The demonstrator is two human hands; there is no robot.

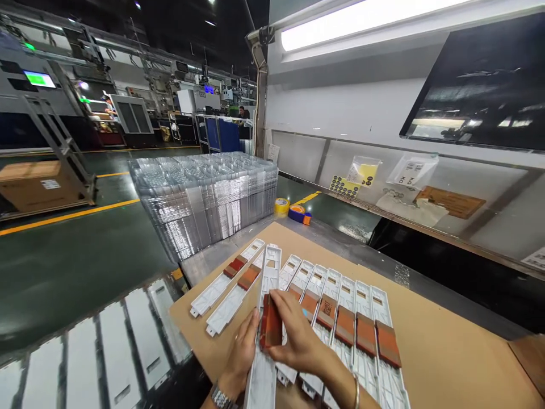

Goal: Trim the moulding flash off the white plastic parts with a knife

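Note:
Both my hands are over a sheet of tan cardboard (443,346). My left hand (240,353) grips the edge of a long white plastic strip (269,271), which stands tilted up off the row. My right hand (293,330) pinches a reddish-brown pad (271,321) against that strip. To the right lies a row of several matching strips (349,318), each with a brown pad (366,335) across it. Two more strips (221,289) lie apart on the left, carrying similar pads. My hands hide the middle of the held strip.
A tall stack of clear plastic trays (204,199) stands beyond the cardboard, with yellow and blue tape rolls (289,209) beside it. White panels (85,363) lie at lower left. A glass-fronted shelf (426,193) runs along the right. A person (242,112) stands far off among machines.

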